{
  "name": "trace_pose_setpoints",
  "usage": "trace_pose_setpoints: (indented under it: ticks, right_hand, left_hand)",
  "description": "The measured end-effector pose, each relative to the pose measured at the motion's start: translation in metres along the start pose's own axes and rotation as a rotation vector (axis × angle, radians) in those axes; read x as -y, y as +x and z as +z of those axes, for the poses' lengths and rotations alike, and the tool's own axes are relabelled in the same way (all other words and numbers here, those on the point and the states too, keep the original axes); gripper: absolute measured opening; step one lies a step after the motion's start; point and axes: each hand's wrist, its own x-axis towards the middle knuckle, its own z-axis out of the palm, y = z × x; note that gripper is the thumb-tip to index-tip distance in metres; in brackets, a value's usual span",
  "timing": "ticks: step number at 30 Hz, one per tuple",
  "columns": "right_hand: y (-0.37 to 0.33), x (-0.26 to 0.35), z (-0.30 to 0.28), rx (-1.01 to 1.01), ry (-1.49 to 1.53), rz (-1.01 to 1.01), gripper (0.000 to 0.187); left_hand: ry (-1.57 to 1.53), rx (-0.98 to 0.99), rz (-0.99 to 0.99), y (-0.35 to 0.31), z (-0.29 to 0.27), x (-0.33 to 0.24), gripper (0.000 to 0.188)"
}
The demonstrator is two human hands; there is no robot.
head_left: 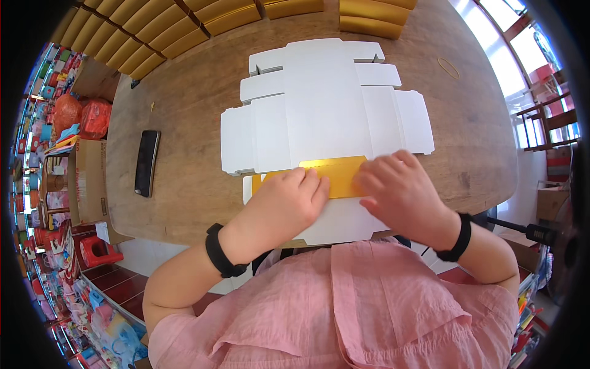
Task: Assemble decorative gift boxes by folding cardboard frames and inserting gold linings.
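Observation:
A carton blank, gold on one face and white on the other, lies at the table's near edge. Its gold panel (338, 173) is folded up over the white side. My left hand (289, 195) is closed at the left part of that panel, fingers curled and pressed on the card. Over the panel's right end is my right hand (402, 192), its bent fingers smeared by motion and its thumb apart from them. Just beyond my hands lies a stack of flat white carton blanks (326, 111) with slotted side flaps.
Rows of folded gold boxes (160, 24) line the far left of the wooden table (190, 111), with more gold boxes (375, 18) at far right. A black phone (147, 163) lies on the left, a rubber band (449, 67) on the right. Cardboard cartons (92, 178) stand beyond the left edge.

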Motion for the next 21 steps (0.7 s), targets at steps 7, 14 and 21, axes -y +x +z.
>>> trace_pose_setpoints:
  ticks: [7, 14, 21]
  right_hand:
    - [-0.009, 0.002, 0.019, -0.128, -0.286, -0.223, 0.022]
    - [0.018, -0.009, 0.002, 0.085, -0.179, -0.109, 0.008]
    - [0.058, -0.049, 0.003, -0.132, -0.301, -0.022, 0.045]
  left_hand:
    - [0.406, -0.117, 0.179, 0.0, 0.008, -0.008, 0.037]
    - [-0.076, -0.011, -0.042, 0.019, -0.011, 0.006, 0.023]
    - [-0.073, -0.28, -0.15, 0.053, 0.001, 0.076, 0.033]
